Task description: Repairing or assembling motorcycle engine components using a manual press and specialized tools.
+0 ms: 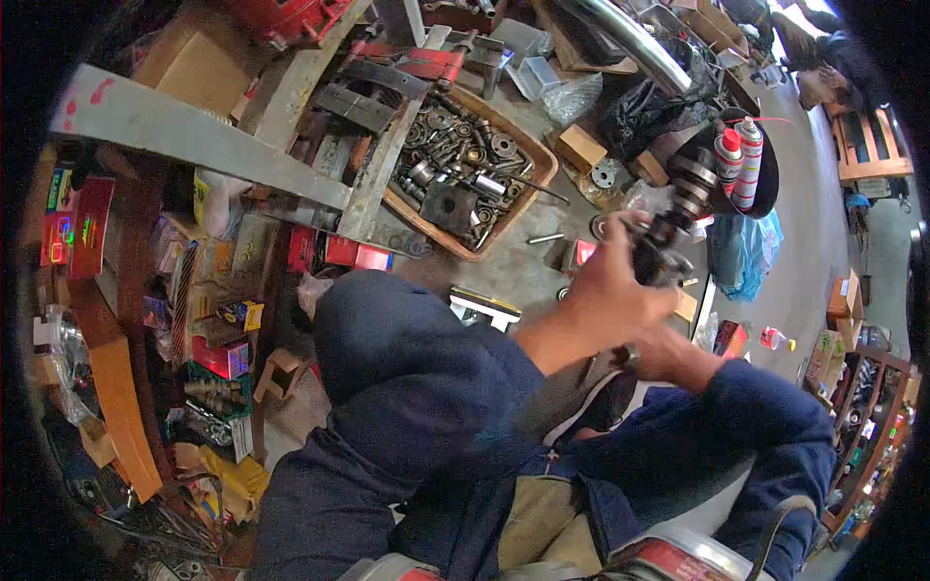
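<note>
Gripping a dark greasy metal crankshaft [678, 208], the left hand [608, 290] clenches its lower end, right hand [664, 351] grasping underneath, near the wooden parts tray [536, 184].

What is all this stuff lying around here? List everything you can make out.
Metal shaft part: one, dark grey, held up at centre right.
Wooden tray: one, brown, on the floor upper centre, full of dark metal parts.
Spray cans: two, red and white, right of the shaft part.
Metal beam: one, grey, slanting across the upper left.
Small boxes: several, red, left of centre.
Blue bag: one, on the floor at right.
Cardboard block: one, tan, right of the tray.
Another person: one, far upper right.
Left hand: grips the shaft part.
Right hand: below it, blurred, its grip unclear.
</note>
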{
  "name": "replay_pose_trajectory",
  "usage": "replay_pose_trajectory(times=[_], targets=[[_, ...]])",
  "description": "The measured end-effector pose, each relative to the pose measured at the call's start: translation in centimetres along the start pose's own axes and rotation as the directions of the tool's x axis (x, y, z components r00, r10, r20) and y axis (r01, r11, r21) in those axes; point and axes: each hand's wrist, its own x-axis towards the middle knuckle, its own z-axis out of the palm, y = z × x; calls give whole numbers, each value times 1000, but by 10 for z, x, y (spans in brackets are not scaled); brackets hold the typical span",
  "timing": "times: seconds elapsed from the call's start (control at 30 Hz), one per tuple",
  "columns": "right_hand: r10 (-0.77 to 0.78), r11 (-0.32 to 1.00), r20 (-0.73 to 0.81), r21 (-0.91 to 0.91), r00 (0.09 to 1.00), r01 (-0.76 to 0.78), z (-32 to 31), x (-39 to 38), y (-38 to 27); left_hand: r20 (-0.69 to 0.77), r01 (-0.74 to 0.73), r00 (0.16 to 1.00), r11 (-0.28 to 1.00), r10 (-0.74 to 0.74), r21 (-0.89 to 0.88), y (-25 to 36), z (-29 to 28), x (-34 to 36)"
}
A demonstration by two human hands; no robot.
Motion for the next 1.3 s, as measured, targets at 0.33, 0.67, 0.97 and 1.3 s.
replay_pose_trajectory(times=[0.33, 0.67, 0.97, 1.3], targets=[[508, 858, -472, 201, 721, -473, 32, 254, 146, 400, -61, 912, 994, 92, -89, 16, -4, -28], [573, 794, -395, 50, 718, -606, 44, 308, 151, 380, 83, 924, 942, 49, -324, 6, -37, -34], [390, 882, -500, -39, 773, -470, 57, 289, 161, 399, 28, 909, 934, 125, -356, -12, -35, -33], [528, 848, -263, 108, 807, -520, 61, 291, 137, 423, 56, 897, 915, 129, -400, -13, -31, -37]])
